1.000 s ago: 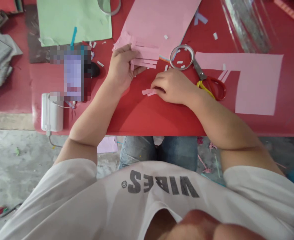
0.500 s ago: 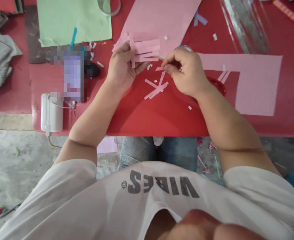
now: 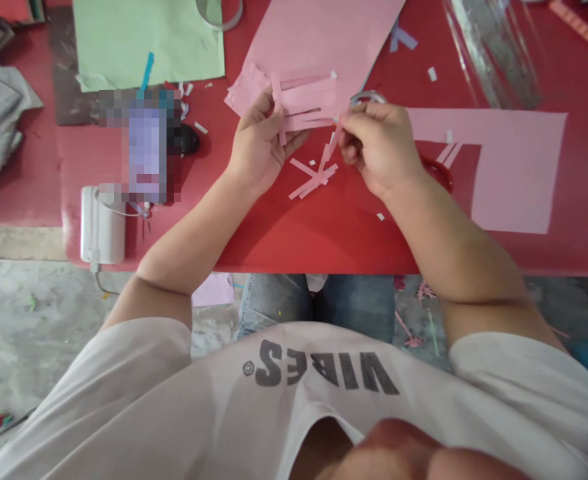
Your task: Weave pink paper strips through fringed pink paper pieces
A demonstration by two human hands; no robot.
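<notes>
My left hand grips a bunch of pink paper strips, held a little above the red table. My right hand pinches one thin pink strip right beside that bunch. Between my hands, several loose pink strips lie crossed on the table. Scissors with red handles lie mostly hidden behind my right hand.
A large pink sheet and a green sheet lie at the back. A cut pink sheet is at the right. A blurred phone, a white power bank and a tape roll are also on the table.
My right hand left several strips on the table, lifted with one strip and moved up to the bunch. My left hand raised the bunch slightly to the right.
</notes>
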